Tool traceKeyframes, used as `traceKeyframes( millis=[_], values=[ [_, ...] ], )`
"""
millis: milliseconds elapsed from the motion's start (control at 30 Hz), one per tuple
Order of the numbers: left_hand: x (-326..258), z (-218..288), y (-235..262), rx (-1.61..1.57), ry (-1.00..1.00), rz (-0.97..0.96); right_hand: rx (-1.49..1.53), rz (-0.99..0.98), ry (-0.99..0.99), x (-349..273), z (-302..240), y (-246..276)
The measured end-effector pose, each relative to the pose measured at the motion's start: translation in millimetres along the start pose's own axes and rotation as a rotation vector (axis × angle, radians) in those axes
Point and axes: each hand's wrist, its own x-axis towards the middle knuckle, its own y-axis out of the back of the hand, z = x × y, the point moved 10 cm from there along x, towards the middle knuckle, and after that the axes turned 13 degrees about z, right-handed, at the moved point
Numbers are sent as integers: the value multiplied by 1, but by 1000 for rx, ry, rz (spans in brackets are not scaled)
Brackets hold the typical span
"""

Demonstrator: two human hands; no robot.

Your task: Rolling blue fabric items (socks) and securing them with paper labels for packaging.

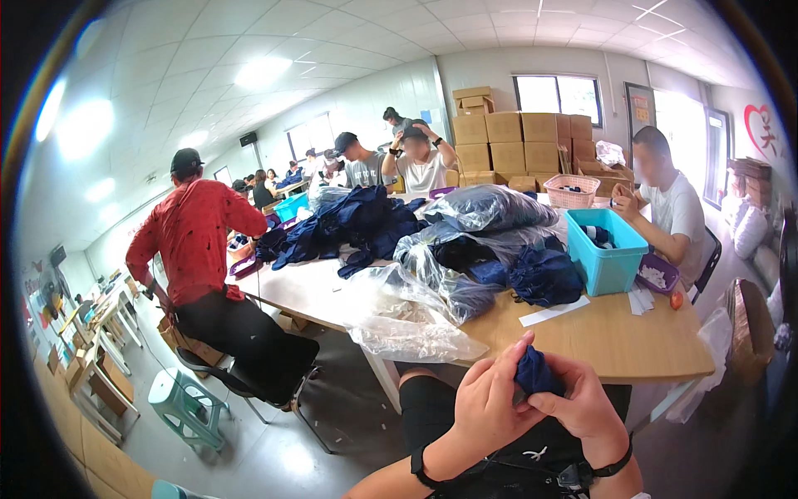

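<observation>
Looks like a navy cloth wad is gripped at the lower right of the frame by the curled left hand and the curled right hand, probably so it's kept bunched up.

Basin on table, cartons behind

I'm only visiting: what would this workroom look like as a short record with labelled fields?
Left hand: holding a dark blue cloth bundle
Right hand: on the same bundle
Table: dark blue garments in a heap, clear plastic bags
Containers: turquoise bin, pink basket
Co-worker at left: red top
Background: stacked cardboard boxes
</observation>
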Motion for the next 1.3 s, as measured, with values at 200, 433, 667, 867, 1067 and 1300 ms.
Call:
traceKeyframes(
  millis=[200, 433, 667, 867, 1067, 1300],
  values=[
    [-5, 2, 5, -43, -2, 14, -67, -24, 5, -5, -3, -3],
    [-8, -5, -8, -38, -17, -64, -169, 22, -40, 5, 10, 10],
    [-25, -72, -67, 4, 276, -657, -673, 219, 143, 93, -5, 126],
    [-44, -98, -74, -66, 308, -953, -511, 407, 47, 66, -2, 203],
    [-64, -108, -119, -287, 566, -1086, -357, 475, -192, 23, 77, 251],
    [19, -111, -135, -156, 345, -1059, -311, 498, -382, 16, 101, 270]
  ],
)
